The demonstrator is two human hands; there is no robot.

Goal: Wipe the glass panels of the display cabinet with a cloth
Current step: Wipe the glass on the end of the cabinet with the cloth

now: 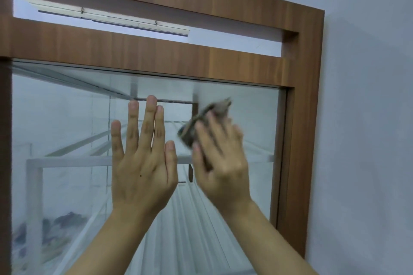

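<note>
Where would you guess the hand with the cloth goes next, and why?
Probably sideways towards the wooden frame. The right hand presses the dark cloth on the glass panel near its upper right, glass still lies beyond it, and the left hand lies flat on the other side.

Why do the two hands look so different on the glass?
The left hand is open and flat with fingers spread, holding nothing; the right hand is closed on a crumpled dark grey cloth. The left hand looks sharp; the right hand looks blurred, so it is probably moving. Both are bare and raised to the cabinet's clear glass panel.
</note>
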